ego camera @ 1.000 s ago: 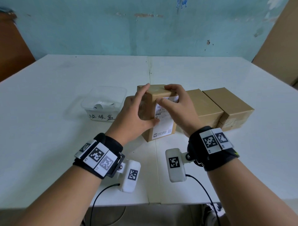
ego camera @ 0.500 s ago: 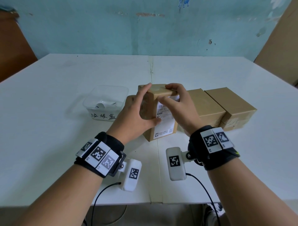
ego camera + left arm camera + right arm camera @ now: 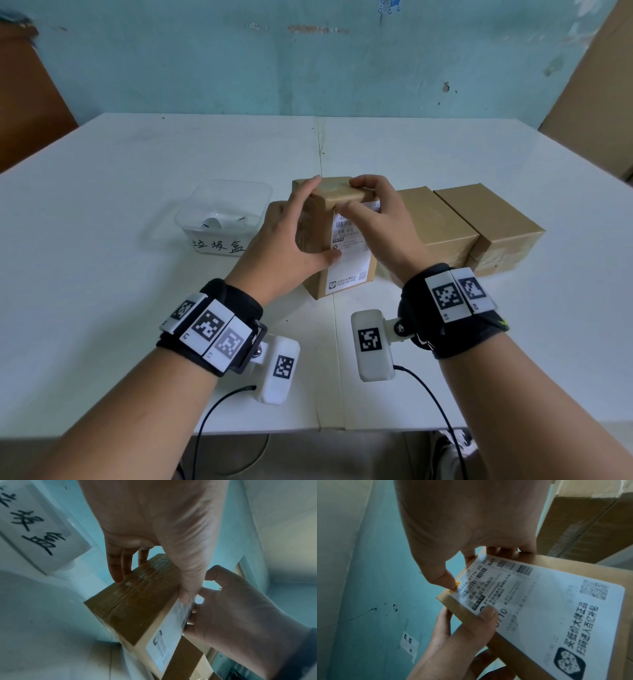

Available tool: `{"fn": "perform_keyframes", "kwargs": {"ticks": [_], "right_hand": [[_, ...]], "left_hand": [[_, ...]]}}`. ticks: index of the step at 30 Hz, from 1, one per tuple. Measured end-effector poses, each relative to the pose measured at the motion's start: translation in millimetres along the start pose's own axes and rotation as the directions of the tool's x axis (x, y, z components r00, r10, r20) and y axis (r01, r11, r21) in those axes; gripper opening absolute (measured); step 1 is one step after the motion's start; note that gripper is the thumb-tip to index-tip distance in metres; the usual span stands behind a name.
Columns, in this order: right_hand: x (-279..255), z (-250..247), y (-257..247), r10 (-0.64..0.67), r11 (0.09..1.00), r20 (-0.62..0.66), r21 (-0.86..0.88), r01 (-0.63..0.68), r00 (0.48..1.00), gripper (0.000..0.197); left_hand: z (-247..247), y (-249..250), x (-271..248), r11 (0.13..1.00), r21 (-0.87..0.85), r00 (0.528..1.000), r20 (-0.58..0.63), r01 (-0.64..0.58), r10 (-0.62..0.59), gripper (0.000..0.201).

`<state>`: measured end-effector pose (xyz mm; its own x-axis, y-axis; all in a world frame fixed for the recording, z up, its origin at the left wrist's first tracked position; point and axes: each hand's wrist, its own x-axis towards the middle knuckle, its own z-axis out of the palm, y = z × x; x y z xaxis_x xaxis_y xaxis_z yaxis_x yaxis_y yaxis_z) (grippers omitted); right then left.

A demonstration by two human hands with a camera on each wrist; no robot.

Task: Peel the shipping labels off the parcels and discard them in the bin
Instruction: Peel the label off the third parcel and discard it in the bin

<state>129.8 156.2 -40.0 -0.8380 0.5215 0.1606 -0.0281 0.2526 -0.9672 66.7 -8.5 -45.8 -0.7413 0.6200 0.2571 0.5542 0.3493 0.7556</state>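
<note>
shipping label point(image 3: 547, 615) print blurred, bin point(image 3: 224, 219) contents unclear

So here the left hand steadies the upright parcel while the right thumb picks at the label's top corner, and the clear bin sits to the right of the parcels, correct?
Not quite: the clear bin sits to the left of the parcels, as the head view shows. The rest holds: the left hand steadies the upright parcel while the right hand works its thumb at the label's top corner.
</note>
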Motion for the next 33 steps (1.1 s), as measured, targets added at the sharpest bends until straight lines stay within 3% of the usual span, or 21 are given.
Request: {"fn": "perform_keyframes", "kwargs": {"ticks": [15, 21, 27, 33], "right_hand": [[0.7, 1.3, 2.2, -0.008, 1.0, -0.001, -0.004, 0.008, 1.0, 0.05], [-0.1, 1.0, 1.0, -0.009, 1.0, 0.014, 0.014, 0.008, 1.0, 0.062], [0.5, 1.9, -0.5, -0.007, 1.0, 0.009, -0.001, 0.007, 1.0, 0.053], [-1.4, 1.0, 0.6, -0.011, 1.0, 0.024, 0.003, 0.011, 1.0, 0.059]], "left_hand": [[-0.3, -1.6, 1.0, 1.0, -0.012, 1.0, -0.004, 0.012, -0.012, 0.104], [-0.2, -1.0, 1.0, 1.0, 0.005, 1.0, 0.001, 0.018, -0.018, 0.103], [0.1, -1.6, 0.1, 1.0, 0.0, 1.0, -0.005, 0.01, -0.01, 0.103], [0.0, -1.0, 0.6, 1.0, 0.007, 1.0, 0.001, 0.008, -0.008, 0.103]]}}
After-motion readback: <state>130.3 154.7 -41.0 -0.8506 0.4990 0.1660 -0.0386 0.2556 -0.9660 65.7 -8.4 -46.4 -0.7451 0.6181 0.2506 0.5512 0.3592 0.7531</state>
